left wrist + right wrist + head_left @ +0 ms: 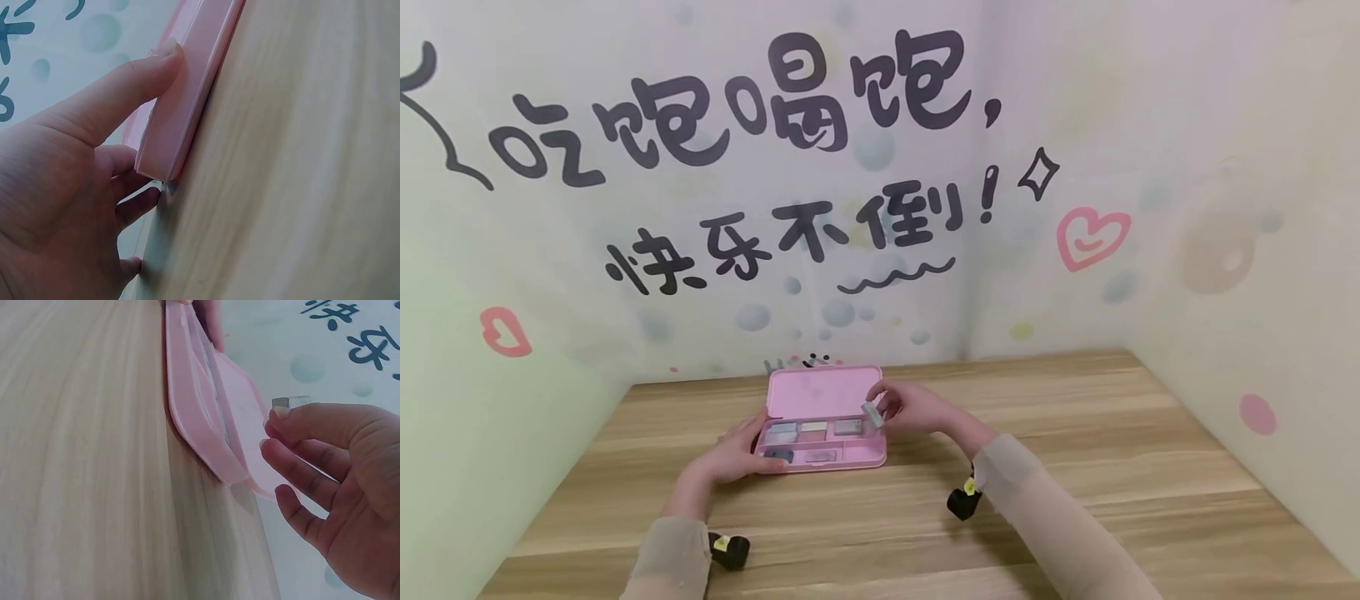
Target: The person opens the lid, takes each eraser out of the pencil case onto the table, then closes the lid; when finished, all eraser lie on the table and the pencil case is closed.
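Note:
A pink pencil-box-like case (865, 454) lies on the table with its lid (823, 392) raised at the back. Several small blocks sit in its compartments, among them a white-and-pink one (812, 427), a dark one (781, 456) and a grey one (847, 427). My left hand (733, 454) grips the case's left end, thumb on its front wall and fingers behind the corner. Over the case's right end, my right hand (913, 408) pinches a small grey block with a clear part (291, 402) between thumb and forefinger. Its other fingers are loosely bent.
The wood-grain table (1037, 517) reaches back to a printed wall cloth (1000, 308) close behind the case. Pale side walls stand left and right. Small black wrist devices (730, 552) sit at both sleeves.

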{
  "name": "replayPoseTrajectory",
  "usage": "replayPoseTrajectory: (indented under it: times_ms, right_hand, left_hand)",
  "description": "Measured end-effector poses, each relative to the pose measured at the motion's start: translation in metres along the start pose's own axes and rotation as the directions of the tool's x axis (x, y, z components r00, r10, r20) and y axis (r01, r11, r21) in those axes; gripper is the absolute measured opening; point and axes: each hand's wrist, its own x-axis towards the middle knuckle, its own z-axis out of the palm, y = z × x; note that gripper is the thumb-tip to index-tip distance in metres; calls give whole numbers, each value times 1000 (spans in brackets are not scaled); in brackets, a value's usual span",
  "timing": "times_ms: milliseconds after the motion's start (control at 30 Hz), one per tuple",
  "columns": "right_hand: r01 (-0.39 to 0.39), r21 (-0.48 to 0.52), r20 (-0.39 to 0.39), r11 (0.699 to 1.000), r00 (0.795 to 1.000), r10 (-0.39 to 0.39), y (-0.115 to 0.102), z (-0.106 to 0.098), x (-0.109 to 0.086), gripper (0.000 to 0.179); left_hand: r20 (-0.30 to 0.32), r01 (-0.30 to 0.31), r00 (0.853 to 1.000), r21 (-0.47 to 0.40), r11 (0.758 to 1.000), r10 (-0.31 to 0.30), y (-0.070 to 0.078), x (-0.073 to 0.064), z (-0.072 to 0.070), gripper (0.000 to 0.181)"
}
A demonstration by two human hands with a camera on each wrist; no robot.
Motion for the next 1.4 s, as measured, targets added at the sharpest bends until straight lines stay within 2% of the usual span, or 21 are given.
replayPoseTrajectory:
  times_ms: [367,567,733,1133,1400]
  right_hand:
    - [-34,91,-127,995,991,45,13,-5,-17,41]
    - [-41,140,-171,989,983,65,15,-6,-26,40]
    - [-91,179,-209,980,969,128,18,-7,-32,39]
    - [-164,153,-239,974,951,198,26,-5,-37,40]
    - [-147,100,-274,984,947,169,32,-5,-38,37]
  left_hand:
    - [0,-6,1000,4,1000,6,-1,0,0,112]
    - [1,-7,1000,2,1000,7,0,-4,-1,111]
    - [5,-22,1000,-20,1000,22,1,-4,-3,112]
    - [16,-9,1000,-46,999,9,4,-4,0,113]
    - [14,0,1000,-38,999,1,5,-4,-2,113]
